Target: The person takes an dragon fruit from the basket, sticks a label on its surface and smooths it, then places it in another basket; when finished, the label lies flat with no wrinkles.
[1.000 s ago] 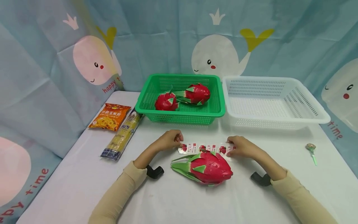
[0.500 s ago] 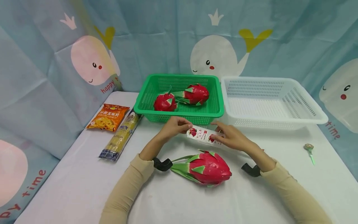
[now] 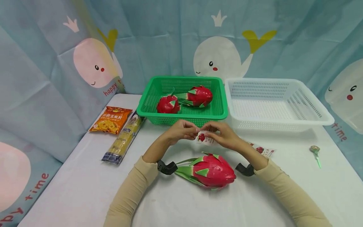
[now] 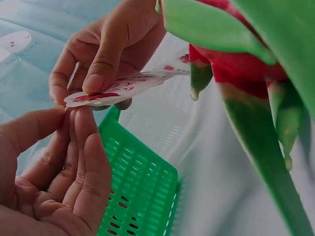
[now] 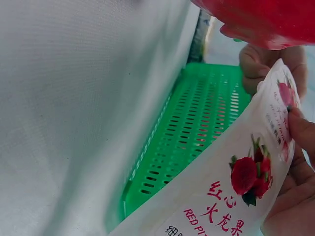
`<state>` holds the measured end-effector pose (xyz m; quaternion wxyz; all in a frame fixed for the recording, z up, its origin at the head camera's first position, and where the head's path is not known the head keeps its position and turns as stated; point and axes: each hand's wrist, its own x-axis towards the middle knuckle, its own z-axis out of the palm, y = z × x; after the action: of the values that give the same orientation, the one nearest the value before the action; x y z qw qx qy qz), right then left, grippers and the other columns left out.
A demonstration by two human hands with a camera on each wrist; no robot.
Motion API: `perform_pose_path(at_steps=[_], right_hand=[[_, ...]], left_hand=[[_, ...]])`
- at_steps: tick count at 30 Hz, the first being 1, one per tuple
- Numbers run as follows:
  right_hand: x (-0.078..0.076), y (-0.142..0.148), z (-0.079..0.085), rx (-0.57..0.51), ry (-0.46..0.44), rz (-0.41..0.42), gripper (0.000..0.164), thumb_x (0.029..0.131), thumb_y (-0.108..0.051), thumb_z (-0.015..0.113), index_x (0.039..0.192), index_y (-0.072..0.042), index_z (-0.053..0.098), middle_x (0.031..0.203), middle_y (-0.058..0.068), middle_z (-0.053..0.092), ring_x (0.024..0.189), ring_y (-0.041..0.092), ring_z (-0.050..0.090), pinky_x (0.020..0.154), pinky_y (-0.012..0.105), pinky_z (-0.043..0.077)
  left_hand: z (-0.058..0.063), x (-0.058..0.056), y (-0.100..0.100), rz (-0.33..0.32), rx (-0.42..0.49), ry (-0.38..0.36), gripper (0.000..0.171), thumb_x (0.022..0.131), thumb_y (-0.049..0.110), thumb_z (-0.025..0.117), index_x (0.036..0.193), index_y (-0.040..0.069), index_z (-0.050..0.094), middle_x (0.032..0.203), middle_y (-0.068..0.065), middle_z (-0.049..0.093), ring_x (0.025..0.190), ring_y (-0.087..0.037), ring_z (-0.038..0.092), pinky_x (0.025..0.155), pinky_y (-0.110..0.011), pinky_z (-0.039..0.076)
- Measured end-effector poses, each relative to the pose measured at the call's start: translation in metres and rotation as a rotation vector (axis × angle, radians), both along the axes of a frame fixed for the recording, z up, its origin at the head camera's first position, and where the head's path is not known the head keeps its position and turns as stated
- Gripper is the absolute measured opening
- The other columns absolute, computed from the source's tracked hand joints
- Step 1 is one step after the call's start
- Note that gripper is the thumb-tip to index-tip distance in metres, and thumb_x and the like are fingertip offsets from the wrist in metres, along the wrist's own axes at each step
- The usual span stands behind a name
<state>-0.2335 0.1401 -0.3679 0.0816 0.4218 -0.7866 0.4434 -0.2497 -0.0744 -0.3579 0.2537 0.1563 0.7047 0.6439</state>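
Note:
A strip of dragon fruit labels point(image 3: 204, 139) is held up between both hands, close in front of the green basket. My right hand point(image 3: 222, 135) pinches the strip with its thumb on the printed face. In the left wrist view, the thumb and forefinger of my left hand point(image 3: 182, 131) pinch at the strip's end, right beside the right fingertips. The rest of the label strip point(image 5: 246, 191) runs back past the right wrist, partly hidden by it in the head view. A red dragon fruit point(image 3: 214, 171) with green leaves lies on the table between the forearms.
The green basket point(image 3: 181, 114) behind the hands contains two dragon fruits point(image 3: 199, 96). A white basket point(image 3: 279, 122) stands beside it on the right. An orange snack bag point(image 3: 112, 119) and a pack of noodles point(image 3: 123, 138) lie left; a small lollipop point(image 3: 314, 149) lies far right.
The strip has been lifted from behind the dragon fruit. My hands have drawn together at its end, the right hand moving left along it, and its other end now trails behind the right wrist.

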Motion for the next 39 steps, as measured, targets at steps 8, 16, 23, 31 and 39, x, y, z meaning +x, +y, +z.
perform_pose_path(at_steps=[8,16,23,31,39], right_hand=[[0.001,0.0,-0.001,-0.041,0.021,-0.106,0.012,0.077,0.004,0.068,0.086,-0.003,0.065,0.089,0.01,0.063,0.085,0.016,0.058,0.072,0.029,0.053],[0.009,0.011,0.016,-0.056,-0.07,-0.348,0.007,0.085,-0.006,0.064,0.09,-0.003,0.067,0.086,0.01,0.067,0.075,0.013,0.058,0.063,0.023,0.051],[0.016,0.03,0.035,0.05,-0.325,-0.312,0.018,0.087,-0.022,0.063,0.095,-0.006,0.067,0.093,0.008,0.066,0.076,0.012,0.057,0.064,0.024,0.053],[0.024,0.029,0.045,0.074,-0.385,-0.218,0.016,0.088,-0.02,0.062,0.096,-0.008,0.068,0.094,0.007,0.064,0.079,0.016,0.057,0.065,0.027,0.053],[0.045,0.035,0.042,0.082,-0.394,-0.353,0.028,0.086,-0.026,0.065,0.109,-0.011,0.064,0.107,0.007,0.063,0.089,0.015,0.058,0.067,0.025,0.051]], left_hand=[[-0.005,-0.004,0.0,0.05,-0.043,0.029,0.025,0.09,0.008,0.056,0.106,-0.011,0.06,0.07,0.004,0.063,0.066,-0.009,0.061,0.072,-0.03,0.057],[-0.022,-0.014,-0.011,0.204,-0.268,0.243,0.02,0.089,0.008,0.059,0.098,-0.008,0.067,0.081,-0.013,0.07,0.062,-0.01,0.062,0.071,-0.035,0.057],[-0.003,0.006,-0.005,0.231,-0.596,0.598,0.021,0.09,0.022,0.06,0.102,0.008,0.071,0.091,-0.005,0.071,0.064,-0.015,0.063,0.051,-0.022,0.045],[0.037,0.029,0.026,0.08,-0.348,0.693,0.014,0.083,0.029,0.068,0.086,0.015,0.07,0.082,0.004,0.069,0.072,-0.012,0.057,0.056,-0.022,0.046],[0.036,0.047,0.029,0.199,-0.317,0.629,0.012,0.083,0.023,0.069,0.08,0.012,0.069,0.075,0.001,0.067,0.056,-0.012,0.048,0.047,-0.02,0.04]])
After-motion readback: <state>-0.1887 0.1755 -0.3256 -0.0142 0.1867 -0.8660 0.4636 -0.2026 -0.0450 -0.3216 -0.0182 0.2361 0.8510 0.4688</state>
